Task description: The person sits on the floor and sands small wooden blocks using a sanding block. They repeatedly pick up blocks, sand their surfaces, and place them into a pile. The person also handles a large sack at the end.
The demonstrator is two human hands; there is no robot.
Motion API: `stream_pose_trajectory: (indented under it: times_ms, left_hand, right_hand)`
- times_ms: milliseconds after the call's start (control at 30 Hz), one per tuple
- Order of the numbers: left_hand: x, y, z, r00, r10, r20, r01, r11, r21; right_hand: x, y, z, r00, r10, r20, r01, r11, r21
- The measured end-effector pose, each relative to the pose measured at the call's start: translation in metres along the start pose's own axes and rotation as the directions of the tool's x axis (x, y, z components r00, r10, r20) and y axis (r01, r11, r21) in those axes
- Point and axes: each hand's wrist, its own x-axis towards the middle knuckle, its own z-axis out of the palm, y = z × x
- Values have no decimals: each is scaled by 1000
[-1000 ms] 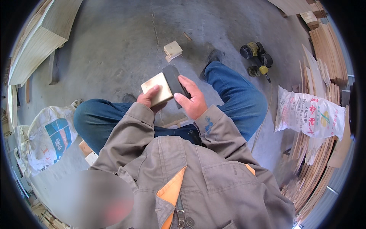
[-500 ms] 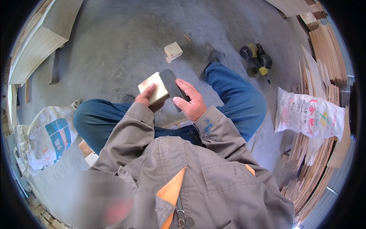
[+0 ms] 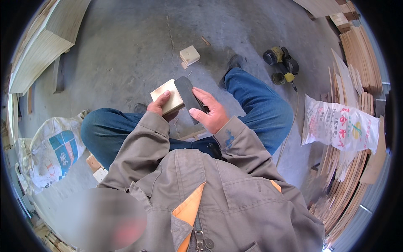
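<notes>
My left hand (image 3: pixel 160 104) is closed around a pale wooden block (image 3: pixel 164 89), its thumb lying on the top face and the other fingers mostly hidden underneath. In my right hand (image 3: pixel 212 112) is a long, dark grey sanding block (image 3: pixel 188 99), gripped along its right side with the thumb and fingers. The sanding block lies against the right edge of the wooden block. Both are held between my knees, above the concrete floor.
Ahead on the floor rests another wooden block (image 3: pixel 190 55) with small scraps beside it. A yellow-and-black nail gun (image 3: pixel 282 63) with a hose lies to the right. White sacks (image 3: pixel 342 124) and stacked boards (image 3: pixel 354 63) line that side. Sheets of plywood (image 3: pixel 46 50) stand at far left.
Both hands, with the wooden block and the sanding block, have shifted very slightly to the left. The grip looks the same.
</notes>
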Motion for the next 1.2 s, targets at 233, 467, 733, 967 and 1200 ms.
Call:
stream_pose_trajectory:
  times_ms: [233, 467, 733, 967, 1200]
  left_hand:
    - [-6, -9, -5, 979, -93, 180, 32, 950, 312]
    - [-11, -8, 2, 985, 12, 171, -47, 979, 199]
    - [0, -1, -10, 997, 2, 79, -13, 991, 134]
    - [-7, -14, -6, 816, -170, 553, -96, 903, 419]
    - [-22, -3, 6, 956, -103, 273, 63, 986, 151]
  right_hand:
    - [13, 7, 0, 990, 30, -141, -23, 998, 51]
    - [10, 13, -5, 991, 46, -129, -33, 994, 106]
    - [9, 2, 2, 998, -24, -62, 25, 1000, 11]
    - [18, 31, -15, 901, 220, -375, -161, 970, 182]
    - [14, 21, -24, 851, 404, -335, -254, 875, 412]
